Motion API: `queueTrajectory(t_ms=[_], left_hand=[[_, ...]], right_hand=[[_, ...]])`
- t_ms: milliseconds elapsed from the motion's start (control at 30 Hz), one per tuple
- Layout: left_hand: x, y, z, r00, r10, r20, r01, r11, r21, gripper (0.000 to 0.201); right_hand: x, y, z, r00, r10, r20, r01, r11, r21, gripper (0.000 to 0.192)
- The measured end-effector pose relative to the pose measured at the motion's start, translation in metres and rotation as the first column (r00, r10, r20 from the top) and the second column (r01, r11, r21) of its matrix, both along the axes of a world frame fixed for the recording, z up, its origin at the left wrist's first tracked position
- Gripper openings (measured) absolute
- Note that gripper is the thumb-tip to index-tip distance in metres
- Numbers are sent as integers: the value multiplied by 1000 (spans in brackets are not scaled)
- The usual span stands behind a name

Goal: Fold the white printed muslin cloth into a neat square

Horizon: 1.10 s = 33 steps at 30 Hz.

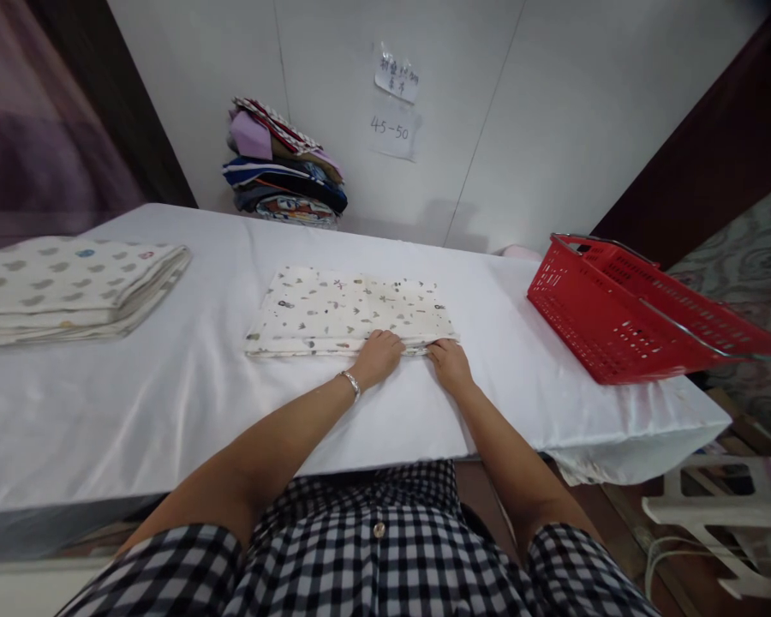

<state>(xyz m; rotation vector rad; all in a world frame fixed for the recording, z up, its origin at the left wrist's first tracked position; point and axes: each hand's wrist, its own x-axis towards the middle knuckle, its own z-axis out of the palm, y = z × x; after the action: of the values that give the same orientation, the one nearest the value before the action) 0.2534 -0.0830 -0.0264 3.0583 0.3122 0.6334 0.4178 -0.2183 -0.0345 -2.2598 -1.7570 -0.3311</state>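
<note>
— Two hands on it? 
— Yes: left hand (378, 354) and right hand (450, 360) lie side by side, fingers curled over the near edge of the folded printed cloth (350, 321), mid-table.
— Risk? 
— On that slick white table cover (186, 386), I judge the soft, flat layers could slide apart.
— Around it? 
— Red slatted plastic basket (623, 321) right; folded stack (64, 287) left.

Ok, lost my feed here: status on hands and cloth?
Both hands, left and right, on near edge of folded cloth. Cloth flat on table. Nothing in the way.
</note>
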Motion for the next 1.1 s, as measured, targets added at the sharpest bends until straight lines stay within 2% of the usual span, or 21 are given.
queueTrajectory(t_ms=[133,333,500,800,1100], left_hand=[[-2,-1,1,1000,16,1,-16,998,-67,15],[-2,-1,1,1000,30,5,-30,997,-74,14],[-1,-1,1,999,42,10,-41,997,-72,13],[-9,-4,5,998,58,10,-59,998,19,17],[-9,-2,2,994,107,7,-106,994,-32,15]], right_hand=[[-6,0,3,998,6,65,-4,999,-36,26],[-23,14,7,988,127,90,-122,990,-64,24],[-32,26,8,990,129,61,-124,988,-92,22],[-28,23,6,987,151,59,-146,986,-83,21],[-46,41,5,985,161,68,-155,985,-80,21]])
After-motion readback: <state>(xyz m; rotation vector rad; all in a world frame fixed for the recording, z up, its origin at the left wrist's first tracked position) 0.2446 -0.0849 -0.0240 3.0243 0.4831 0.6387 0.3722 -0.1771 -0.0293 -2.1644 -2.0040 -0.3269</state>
